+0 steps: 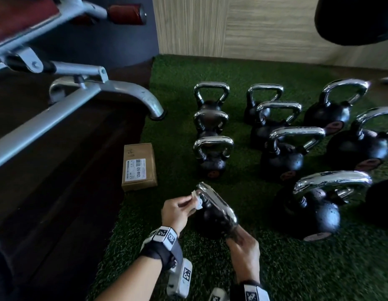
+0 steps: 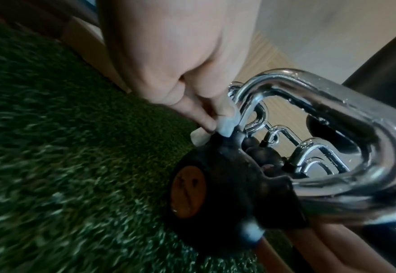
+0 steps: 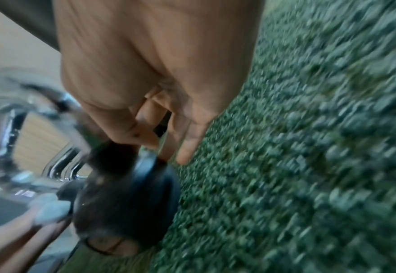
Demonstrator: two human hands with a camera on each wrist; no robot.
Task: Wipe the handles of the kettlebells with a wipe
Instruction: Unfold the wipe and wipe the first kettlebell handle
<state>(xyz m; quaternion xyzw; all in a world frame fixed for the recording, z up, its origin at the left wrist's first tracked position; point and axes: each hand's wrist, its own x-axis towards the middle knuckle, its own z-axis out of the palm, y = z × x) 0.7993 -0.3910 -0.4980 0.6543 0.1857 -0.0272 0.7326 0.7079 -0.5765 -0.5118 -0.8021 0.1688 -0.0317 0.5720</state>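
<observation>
While left hand (image 1: 177, 210) presses wipe (image 1: 197, 200), chrome handle (image 1: 219, 205) looks seemingly wet.

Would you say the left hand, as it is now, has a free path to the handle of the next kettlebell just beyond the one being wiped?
Probably yes. The left hand pinches the wipe at the near kettlebell's handle; only open turf lies between it and the next kettlebell's handle. The cardboard box sits off to the side.

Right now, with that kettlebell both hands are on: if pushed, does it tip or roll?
The kettlebell probably stays put: it looks solid and heavy, seated in turf. Its round body could roll once tipped. Its chrome handle looks wet, likely slippery.
</observation>
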